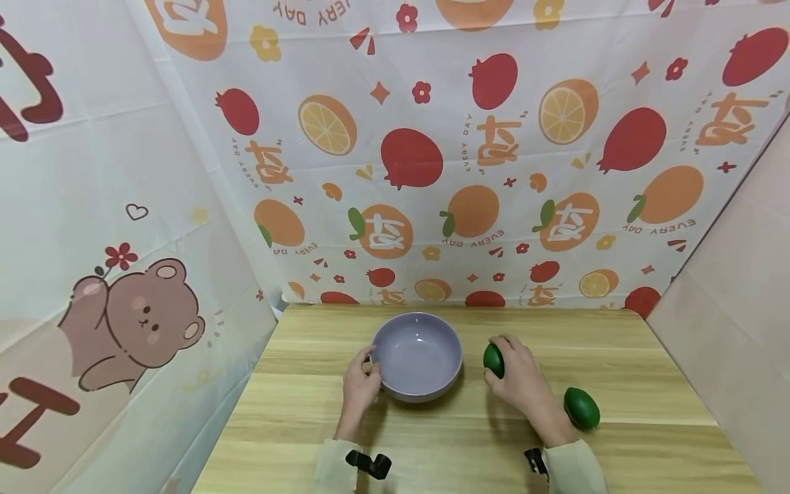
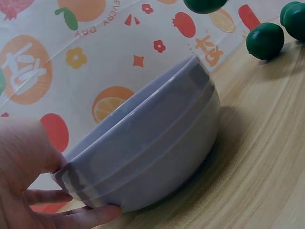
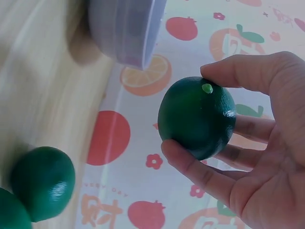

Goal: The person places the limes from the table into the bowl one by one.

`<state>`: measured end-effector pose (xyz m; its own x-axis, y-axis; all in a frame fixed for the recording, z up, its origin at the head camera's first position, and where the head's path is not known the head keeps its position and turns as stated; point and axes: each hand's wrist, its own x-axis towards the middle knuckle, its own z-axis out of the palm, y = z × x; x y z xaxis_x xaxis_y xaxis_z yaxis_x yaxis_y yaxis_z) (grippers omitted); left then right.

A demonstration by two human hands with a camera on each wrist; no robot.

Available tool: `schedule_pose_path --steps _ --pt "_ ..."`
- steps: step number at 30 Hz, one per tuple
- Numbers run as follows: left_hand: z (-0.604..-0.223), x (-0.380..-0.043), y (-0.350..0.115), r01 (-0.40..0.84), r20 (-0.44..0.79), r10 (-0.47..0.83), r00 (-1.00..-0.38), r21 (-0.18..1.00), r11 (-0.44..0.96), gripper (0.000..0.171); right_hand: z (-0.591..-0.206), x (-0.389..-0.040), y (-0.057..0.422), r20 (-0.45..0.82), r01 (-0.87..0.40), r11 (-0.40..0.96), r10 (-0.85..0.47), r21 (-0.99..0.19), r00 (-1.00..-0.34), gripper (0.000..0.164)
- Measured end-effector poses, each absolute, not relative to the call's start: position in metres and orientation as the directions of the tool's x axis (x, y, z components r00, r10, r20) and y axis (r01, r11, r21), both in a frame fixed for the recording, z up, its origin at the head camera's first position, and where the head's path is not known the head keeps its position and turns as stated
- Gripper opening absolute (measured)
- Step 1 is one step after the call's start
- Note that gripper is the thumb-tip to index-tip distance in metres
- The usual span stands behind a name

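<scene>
A greyish-purple bowl stands upright on the wooden table. My left hand grips its left rim, thumb at the edge and fingers against the outer wall, as the left wrist view shows up close. To the bowl's right, my right hand holds a green lime between thumb and fingers, raised off the table. In the right wrist view this lime shows a small pale stem spot. Another lime lies on the table beside my right wrist.
The left wrist view shows more limes on the table past the bowl; two lie close together in the right wrist view. A fruit-printed curtain hangs behind the table. A bear-printed sheet hangs at the left.
</scene>
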<state>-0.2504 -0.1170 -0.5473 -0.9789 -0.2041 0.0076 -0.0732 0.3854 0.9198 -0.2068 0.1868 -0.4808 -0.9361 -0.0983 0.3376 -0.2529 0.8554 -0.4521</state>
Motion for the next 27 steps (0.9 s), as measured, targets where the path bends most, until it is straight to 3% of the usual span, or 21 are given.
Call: schedule_pose_path --steps 16,27 --pt "-0.55 -0.249 -0.115 -0.055 0.038 -0.238 -0.971 0.926 0.374 0.043 -0.443 -0.231 0.181 0.437 -0.342 0.845 -0.147 -0.411 -0.887 0.054" --pt "-0.551 -0.248 -0.116 -0.066 0.016 -0.227 -0.974 0.934 0.35 0.045 -0.429 -0.244 0.17 0.428 -0.375 0.828 -0.185 -0.418 -0.885 0.055"
